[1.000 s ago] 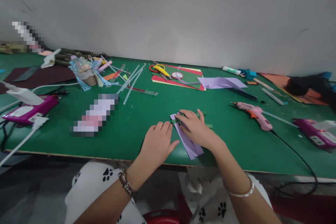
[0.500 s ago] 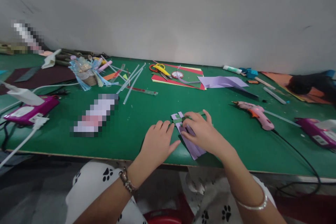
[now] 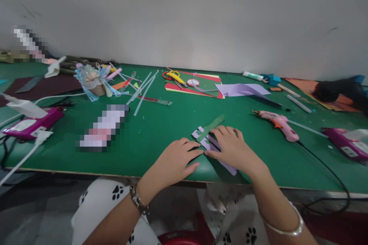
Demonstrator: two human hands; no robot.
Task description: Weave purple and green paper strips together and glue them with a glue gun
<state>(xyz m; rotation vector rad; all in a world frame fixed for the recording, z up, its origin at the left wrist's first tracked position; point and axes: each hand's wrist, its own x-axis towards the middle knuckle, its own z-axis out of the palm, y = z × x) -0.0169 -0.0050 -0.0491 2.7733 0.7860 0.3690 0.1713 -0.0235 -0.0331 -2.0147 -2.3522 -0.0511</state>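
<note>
Near the table's front edge lies a purple paper cut into strips [image 3: 229,168], with a green paper strip [image 3: 215,123] threaded across its far end. The green strip slants up to the right, its far end sticking out past the purple paper. My right hand [image 3: 236,147] rests on the purple paper with fingers spread, covering part of it. To the left, my left hand [image 3: 179,160] is stretched out flat, thumb apart, its fingertips by the left edge of the woven part. The two hands' fingertips almost meet.
A pink glue gun [image 3: 280,124] lies to the right, its cord running off the front edge. Purple power strips stand at left [image 3: 34,122] and right [image 3: 346,143]. Behind are scissors [image 3: 175,76], tape [image 3: 193,82], purple paper [image 3: 244,89] and clear glue sticks [image 3: 145,92].
The purple paper has turned and shifted right, and more of the green strip shows. Both hands have moved right, the left hand's fingers now pointing toward the right hand.
</note>
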